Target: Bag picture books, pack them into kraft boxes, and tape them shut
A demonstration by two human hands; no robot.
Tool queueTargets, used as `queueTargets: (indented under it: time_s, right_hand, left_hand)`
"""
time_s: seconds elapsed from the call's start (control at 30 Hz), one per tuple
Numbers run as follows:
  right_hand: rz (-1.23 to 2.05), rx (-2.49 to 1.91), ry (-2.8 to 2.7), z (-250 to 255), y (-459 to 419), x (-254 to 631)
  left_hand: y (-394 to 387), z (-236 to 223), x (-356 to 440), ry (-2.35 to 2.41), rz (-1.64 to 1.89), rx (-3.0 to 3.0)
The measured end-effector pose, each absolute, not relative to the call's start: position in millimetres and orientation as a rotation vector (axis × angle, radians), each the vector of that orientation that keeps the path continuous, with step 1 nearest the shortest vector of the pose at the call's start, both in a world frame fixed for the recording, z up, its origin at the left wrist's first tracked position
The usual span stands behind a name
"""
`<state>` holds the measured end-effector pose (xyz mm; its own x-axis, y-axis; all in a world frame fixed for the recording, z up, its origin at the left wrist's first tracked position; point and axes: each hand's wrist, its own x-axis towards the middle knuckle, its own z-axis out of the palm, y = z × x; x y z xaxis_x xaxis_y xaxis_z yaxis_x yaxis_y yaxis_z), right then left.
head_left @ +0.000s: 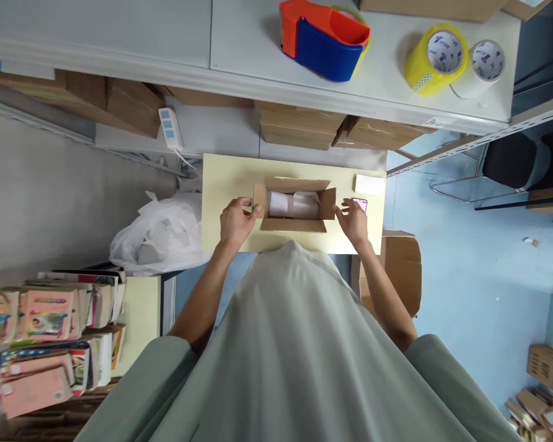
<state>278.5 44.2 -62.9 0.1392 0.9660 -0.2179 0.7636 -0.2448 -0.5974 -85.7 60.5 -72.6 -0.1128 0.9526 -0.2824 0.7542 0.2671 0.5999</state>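
Cream tabletop [230,178] bears an open cardboard box [294,226] with white wrapped contents [299,204] inside. Near its nine o'clock, the left hand [237,222] has thumb and fingers parted by a flap; near three, the right hand [354,223] is likewise half-open. I cannot tell whether either touches. Phone [361,204] beside the right fingers; plastic bag [166,236] beyond, between eight and nine.
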Motion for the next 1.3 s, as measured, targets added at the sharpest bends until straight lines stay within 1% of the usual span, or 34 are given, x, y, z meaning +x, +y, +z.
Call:
queueTargets:
  time_s: [0.07,0.17,0.23,0.33,0.43,0.53,0.7,0.83,0.9,1.0,1.1,1.3]
  right_hand:
    - [0.954,-2.037,-1.630,-67.2,37.3,276.3]
    - [1.019,-1.904,-1.647,-67.6,28.2,262.6]
    - [1.028,-1.809,-1.774,-67.0,24.1,252.6]
    - [1.060,-1.726,-2.115,-69.6,22.0,243.8]
    - [1.061,-1.666,-2.366,-74.4,23.9,243.3]
    - [1.043,-1.616,-2.420,-77.5,27.4,245.7]
    - [1.012,-1.681,-2.297,-85.2,35.7,246.3]
    - [0.800,-1.916,-1.991,-97.1,45.1,245.8]
    - [0.744,-2.013,-1.867,-100.9,49.8,246.2]
    - [0.839,-2.034,-1.813,-100.5,54.8,247.5]
    - [0.943,-1.958,-1.829,-96.5,55.2,249.3]
    - [1.030,-1.900,-1.809,-99.9,40.7,251.3]
  left_hand:
    - [55.3,-75.5,-80.4,1.886,0.398,1.533]
    - [46.4,-77.5,-70.1,1.763,0.421,1.594]
    - [39.0,-79.3,-63.7,1.603,0.402,1.702]
    - [28.1,-84.2,-57.9,1.392,0.253,1.866]
    - [24.5,-90.0,-58.2,1.348,0.151,1.934]
    - [31.7,-93.4,-62.4,1.357,0.200,1.952]
    - [54.5,-95.9,-67.6,1.447,0.300,1.878]
    - [70.3,-99.9,-65.2,1.641,0.410,1.717]
    - [76.4,-100.3,-62.5,1.718,0.473,1.683]
    - [82.2,-96.8,-60.1,1.667,0.511,1.781]
    - [81.6,-92.8,-62.2,1.577,0.471,1.856]
    - [64.2,-98.8,-68.9,1.607,0.422,1.764]
